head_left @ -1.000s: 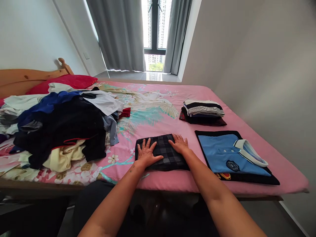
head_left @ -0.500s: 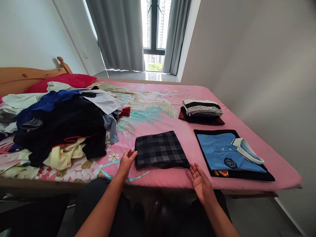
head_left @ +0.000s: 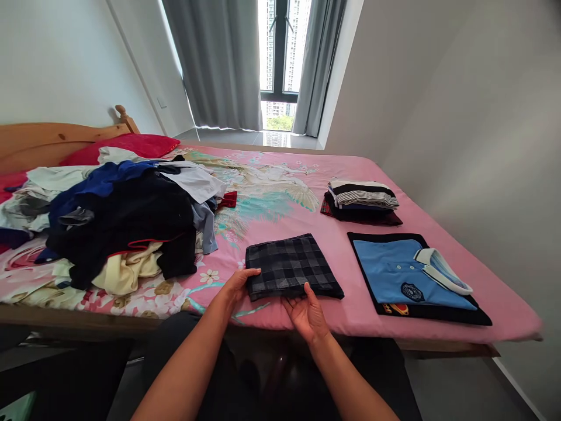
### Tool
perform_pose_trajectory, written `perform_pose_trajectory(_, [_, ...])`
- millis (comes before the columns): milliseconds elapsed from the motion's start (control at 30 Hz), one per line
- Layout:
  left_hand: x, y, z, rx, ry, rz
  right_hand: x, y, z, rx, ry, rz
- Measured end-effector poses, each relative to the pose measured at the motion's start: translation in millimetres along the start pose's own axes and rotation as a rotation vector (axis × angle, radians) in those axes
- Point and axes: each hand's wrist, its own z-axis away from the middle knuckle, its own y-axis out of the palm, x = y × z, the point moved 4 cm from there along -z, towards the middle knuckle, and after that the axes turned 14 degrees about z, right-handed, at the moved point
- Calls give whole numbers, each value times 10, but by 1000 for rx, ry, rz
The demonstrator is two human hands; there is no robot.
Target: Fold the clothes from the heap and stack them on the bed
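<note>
A folded dark checked garment (head_left: 293, 266) lies flat near the front edge of the bed. At its left edge is my left hand (head_left: 236, 285), thumb on top and fingers tucked underneath, gripping the cloth. My right hand (head_left: 307, 313) is at the front edge, palm up, with the thumb over the cloth and the fingertips beneath it. To the right lies a folded light blue polo shirt (head_left: 385, 269) with a white collar and a dark badge, on top of a black folded garment (head_left: 464, 317).
A loose heap of clothes (head_left: 127, 210) covers the left side of the bed (head_left: 280, 231), before a red pillow (head_left: 123, 149). A neat stack of folded clothes (head_left: 363, 202) sits farther back on the right. A wall (head_left: 482, 146) stands beyond the bed's right side.
My right hand has moved left from the garment's right corner to its front edge, thumb now over it. My left hand has closed on the left edge. The view has shifted slightly.
</note>
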Motion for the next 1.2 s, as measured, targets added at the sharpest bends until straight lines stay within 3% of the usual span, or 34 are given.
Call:
perform_pose_trajectory(233, [36, -20, 96, 76, 15, 37, 89, 31, -128, -52, -250, -44])
perform_pose_trajectory(500, [51, -30, 96, 161, 82, 29, 31, 39, -238, -128, -228, 3])
perform_pose_trajectory(700, [72, -62, 112, 174, 99, 36, 48, 32, -220, -54, -160, -15])
perform_pose_trajectory(1000, [89, -19, 120, 185, 95, 38, 99, 61, -263, -102, -145, -41])
perform_pose_trajectory(1133, [99, 76, 110, 191, 42, 28, 347, 137, -111, -107, -170, -13])
perform_pose_trajectory(1200, [33, 124, 36, 119, 135, -19, 590, 184, 34, -98, -242, 14])
